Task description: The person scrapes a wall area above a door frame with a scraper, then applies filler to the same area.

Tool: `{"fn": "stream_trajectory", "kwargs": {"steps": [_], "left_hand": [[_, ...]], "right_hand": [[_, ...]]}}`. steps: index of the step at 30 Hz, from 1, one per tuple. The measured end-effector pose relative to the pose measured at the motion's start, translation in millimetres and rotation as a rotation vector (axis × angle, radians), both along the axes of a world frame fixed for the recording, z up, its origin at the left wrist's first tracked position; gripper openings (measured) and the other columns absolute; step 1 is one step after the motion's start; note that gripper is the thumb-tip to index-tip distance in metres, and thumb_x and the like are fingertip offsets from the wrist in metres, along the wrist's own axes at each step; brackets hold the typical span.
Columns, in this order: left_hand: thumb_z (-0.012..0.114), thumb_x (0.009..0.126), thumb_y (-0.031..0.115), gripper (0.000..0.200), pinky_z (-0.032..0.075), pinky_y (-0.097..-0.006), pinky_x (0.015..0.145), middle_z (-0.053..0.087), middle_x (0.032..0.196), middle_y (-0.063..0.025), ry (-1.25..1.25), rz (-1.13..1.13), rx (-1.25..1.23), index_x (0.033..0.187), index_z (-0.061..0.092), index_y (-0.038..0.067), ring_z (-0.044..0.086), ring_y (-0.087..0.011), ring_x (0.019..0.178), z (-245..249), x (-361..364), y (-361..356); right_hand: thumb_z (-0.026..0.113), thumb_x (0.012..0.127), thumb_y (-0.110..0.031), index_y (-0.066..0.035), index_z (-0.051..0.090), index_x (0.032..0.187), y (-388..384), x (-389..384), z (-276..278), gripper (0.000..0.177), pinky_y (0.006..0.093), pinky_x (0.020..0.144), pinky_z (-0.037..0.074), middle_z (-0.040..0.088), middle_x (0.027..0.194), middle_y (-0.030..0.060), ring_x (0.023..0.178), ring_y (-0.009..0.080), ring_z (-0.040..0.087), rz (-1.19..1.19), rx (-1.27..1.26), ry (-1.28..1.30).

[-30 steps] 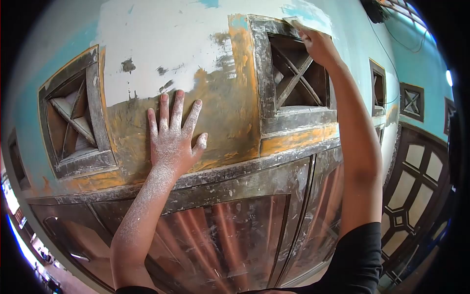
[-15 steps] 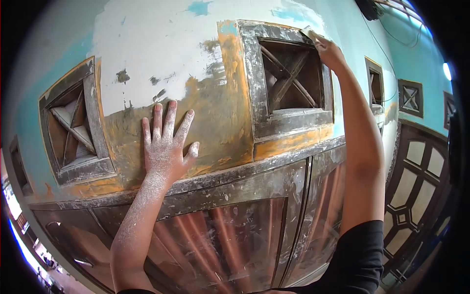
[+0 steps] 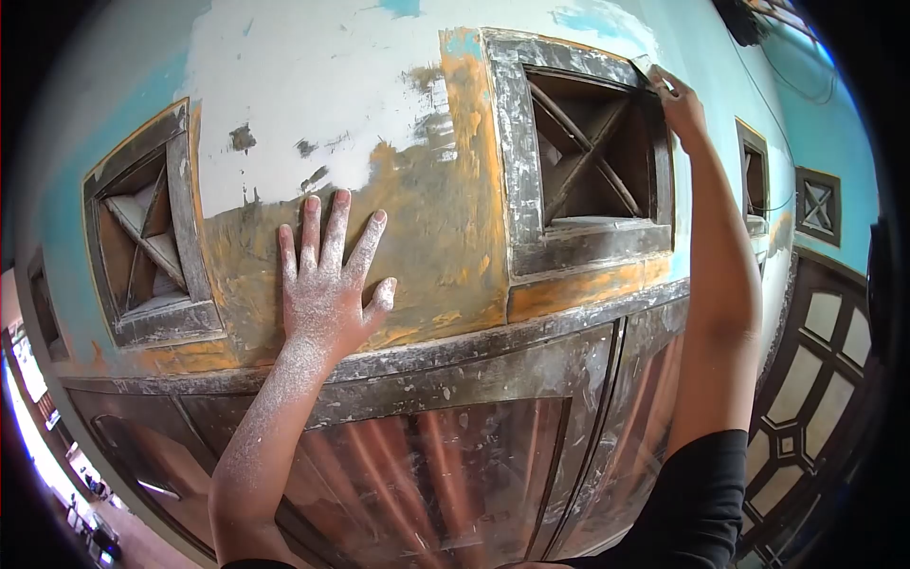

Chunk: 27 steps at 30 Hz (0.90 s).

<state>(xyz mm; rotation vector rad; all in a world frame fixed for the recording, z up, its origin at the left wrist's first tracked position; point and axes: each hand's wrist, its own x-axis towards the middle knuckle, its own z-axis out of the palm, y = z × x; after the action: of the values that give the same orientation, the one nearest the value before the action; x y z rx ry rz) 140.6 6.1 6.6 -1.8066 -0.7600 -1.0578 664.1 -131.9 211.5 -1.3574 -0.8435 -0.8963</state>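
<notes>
Dusted with white powder, my left hand (image 3: 324, 289) lies flat on the wall (image 3: 431, 275) with its fingers spread, over a stretch of bare brown and orange surface. My right hand (image 3: 678, 100) is raised to the upper right corner of the wooden vent frame (image 3: 592, 245). Its fingers are closed round a small thin flat piece (image 3: 645, 66), whose edge meets the frame's top right corner; most of it is hidden by the fingers. The frame's dark wood is worn and streaked white, with crossed bars (image 3: 590, 152) inside.
Another vent frame (image 3: 178, 322) with crossed bars is to the left. Below runs a paint-spotted wooden ledge (image 3: 455, 356) above glass panels (image 3: 455, 474) with reddish curtains behind. At the right are a panelled door (image 3: 806, 379) and loose cables (image 3: 758, 90).
The view has shifted, so the wall and frames sit further right. My right hand has moved along the frame's top edge towards its right corner. My left hand stays flat on the wall.
</notes>
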Motion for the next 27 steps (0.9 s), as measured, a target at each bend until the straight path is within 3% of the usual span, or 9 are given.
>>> {"fn": "stream_trajectory", "kwargs": {"steps": [2,6,19,21,22,24,27], "left_hand": [[0.069,0.087,0.037,0.081,0.009,-0.0651,0.123,0.014,0.171,-0.0169,0.001,-0.005,0.014,0.16,0.036,0.021,0.008,-0.0428,0.157,0,1,1],[0.069,0.086,0.036,0.082,0.009,-0.0653,0.123,0.014,0.171,-0.0174,-0.003,-0.005,0.017,0.16,0.037,0.021,0.009,-0.0432,0.157,0,3,0],[0.067,0.088,0.037,0.08,0.009,-0.0645,0.124,0.015,0.171,-0.016,-0.005,-0.004,0.014,0.16,0.036,0.023,0.01,-0.043,0.157,0,4,-2],[0.067,0.089,0.037,0.08,0.009,-0.0645,0.124,0.014,0.171,-0.0157,-0.004,-0.006,0.014,0.161,0.036,0.023,0.01,-0.0429,0.157,0,4,0],[0.067,0.089,0.037,0.08,0.009,-0.0645,0.124,0.014,0.171,-0.0154,-0.003,-0.011,0.015,0.161,0.035,0.024,0.009,-0.0427,0.157,0,3,0],[0.067,0.089,0.038,0.08,0.009,-0.0644,0.124,0.014,0.171,-0.0152,-0.002,-0.011,0.01,0.161,0.034,0.024,0.009,-0.0425,0.157,0,3,0],[0.066,0.09,0.039,0.081,0.009,-0.0643,0.124,0.013,0.172,-0.0149,0.0,-0.008,0.007,0.162,0.032,0.025,0.008,-0.042,0.157,0,3,0]], "right_hand": [[0.066,0.098,-0.035,-0.02,0.068,0.135,-2,3,3,0.04,0.0385,0.094,0.052,0.074,0.115,0.0188,0.107,0.0287,0.071,0.053,0.023,-0.169],[0.065,0.099,-0.037,-0.017,0.071,0.132,4,19,22,0.038,0.0382,0.089,0.052,0.076,0.101,0.0162,0.092,0.0241,0.069,0.099,0.011,-0.336],[0.065,0.099,-0.044,-0.011,0.071,0.13,5,-18,29,0.046,0.0404,0.095,0.051,0.075,0.111,0.0193,0.103,0.0303,0.071,0.036,-0.081,-0.487],[0.063,0.099,-0.03,-0.012,0.069,0.132,9,-23,36,0.038,0.036,0.097,0.048,0.075,0.112,0.0156,0.105,0.0221,0.067,-0.032,-0.106,-0.511],[0.063,0.099,-0.03,-0.012,0.069,0.132,12,-22,39,0.038,0.036,0.097,0.048,0.075,0.112,0.0156,0.105,0.0221,0.067,-0.029,-0.109,-0.512],[0.066,0.097,-0.047,-0.016,0.071,0.13,13,-22,40,0.046,0.043,0.094,0.052,0.074,0.113,0.0218,0.107,0.0363,0.071,-0.062,-0.11,-0.483],[0.066,0.097,-0.049,-0.017,0.071,0.13,11,-27,36,0.046,0.0443,0.095,0.052,0.074,0.113,0.0223,0.108,0.038,0.07,-0.057,-0.115,-0.478]]}}
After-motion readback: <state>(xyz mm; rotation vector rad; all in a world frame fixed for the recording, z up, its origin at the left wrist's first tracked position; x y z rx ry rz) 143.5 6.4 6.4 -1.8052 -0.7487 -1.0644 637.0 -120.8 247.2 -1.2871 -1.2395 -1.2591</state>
